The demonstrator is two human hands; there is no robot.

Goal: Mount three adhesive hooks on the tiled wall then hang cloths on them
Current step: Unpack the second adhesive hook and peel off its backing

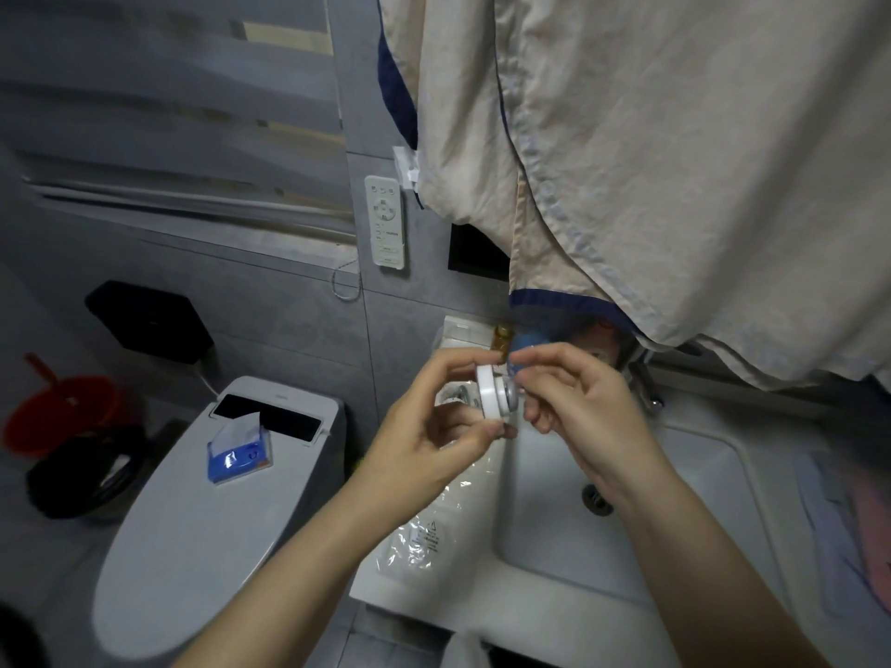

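Note:
A round white adhesive hook with a grey centre knob is held over the left edge of the sink. My left hand pinches its disc between thumb and fingers. My right hand pinches at the hook's front face with fingertips. A large beige cloth with dark blue trim hangs from above over the grey tiled wall. Whether it hangs on a hook is hidden.
A white sink with a drain and chrome tap lies below my hands. Clear plastic packaging rests on its left rim. A toilet with a blue tissue pack stands at left; a wall remote, a red bucket.

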